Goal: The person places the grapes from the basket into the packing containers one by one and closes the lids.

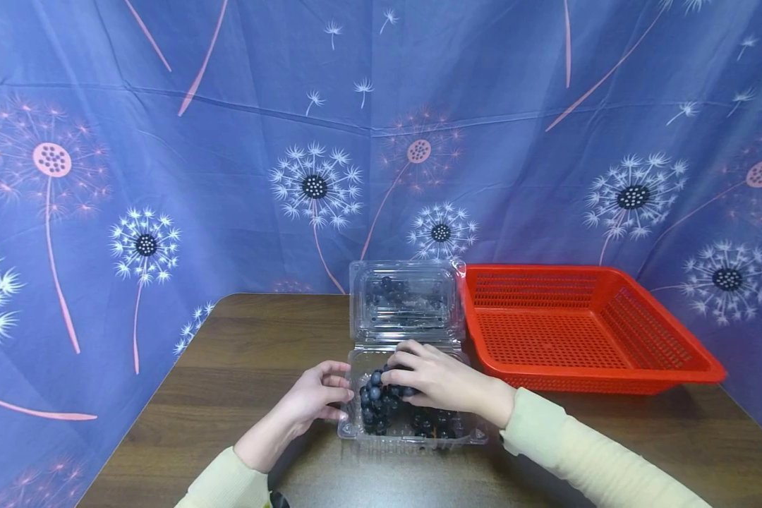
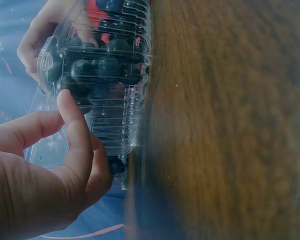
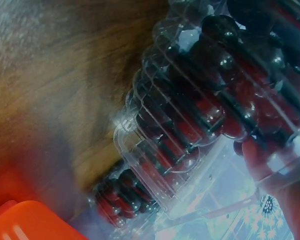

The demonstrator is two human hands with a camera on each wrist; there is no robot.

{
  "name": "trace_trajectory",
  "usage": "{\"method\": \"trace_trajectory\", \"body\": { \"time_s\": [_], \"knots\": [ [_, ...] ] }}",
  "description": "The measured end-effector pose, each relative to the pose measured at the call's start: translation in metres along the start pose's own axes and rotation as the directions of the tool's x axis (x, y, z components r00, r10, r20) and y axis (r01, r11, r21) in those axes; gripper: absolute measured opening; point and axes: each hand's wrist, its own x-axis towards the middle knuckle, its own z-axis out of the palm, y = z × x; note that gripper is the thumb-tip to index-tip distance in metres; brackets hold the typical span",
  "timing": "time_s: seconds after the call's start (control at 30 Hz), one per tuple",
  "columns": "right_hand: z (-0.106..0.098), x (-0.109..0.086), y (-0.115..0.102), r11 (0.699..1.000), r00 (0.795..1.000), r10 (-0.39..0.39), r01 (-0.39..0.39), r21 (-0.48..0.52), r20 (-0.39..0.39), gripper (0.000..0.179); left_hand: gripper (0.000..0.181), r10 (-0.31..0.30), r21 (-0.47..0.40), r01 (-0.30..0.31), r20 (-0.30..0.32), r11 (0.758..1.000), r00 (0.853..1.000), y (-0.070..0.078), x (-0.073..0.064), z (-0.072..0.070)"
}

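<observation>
A clear plastic clamshell box [image 1: 413, 441] stands at the middle of the table with its lid [image 1: 406, 331] raised at the back. Dark grapes [image 1: 371, 406] lie inside, and their round shapes show through the ribbed wall in both wrist views. My right hand [image 1: 441, 377] reaches in from the right, its bent fingers gripping a bunch of the grapes; part of the bunch is hidden under the palm. Beside the box's left edge is my left hand [image 1: 317, 395], relaxed fingers spread along the rim. In the left wrist view a fingertip [image 2: 65, 97] touches the rim's corner.
A red plastic basket [image 1: 597, 377] with perforated walls sits to the right, close against the box. Behind the brown wooden table [image 1: 260, 339] hangs a blue cloth [image 1: 228, 176] with a dandelion print. A small dark object [image 1: 279, 499] shows near the left sleeve.
</observation>
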Motion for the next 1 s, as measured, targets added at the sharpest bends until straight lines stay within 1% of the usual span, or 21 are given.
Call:
{"method": "trace_trajectory", "body": {
  "time_s": [0.23, 0.53, 0.7, 1.0],
  "knots": [
    [0.004, 0.003, -0.001, 1.000, 0.999, -0.001, 0.001, 0.001, 0.050, 0.055, 0.052, -0.008, 0.001, 0.008, -0.007, 1.000, 1.000, 0.001, 0.001, 0.000],
    [0.010, 0.005, 0.001, 1.000, 0.997, -0.003, 0.004, -0.003, 0.074, 0.057, 0.054, -0.010, 0.003, 0.010, -0.008, 1.000, 1.000, 0.002, 0.001, 0.001],
    [0.012, 0.007, 0.000, 1.000, 0.995, -0.007, 0.006, 0.005, 0.104, 0.059, 0.053, -0.010, 0.003, 0.010, -0.009, 1.000, 1.000, 0.002, 0.001, 0.001],
    [0.015, 0.010, -0.001, 1.000, 0.989, 0.015, -0.015, -0.003, 0.146, 0.061, 0.053, -0.015, 0.003, 0.015, -0.010, 1.000, 1.000, 0.003, 0.000, 0.002]
  ]
}}
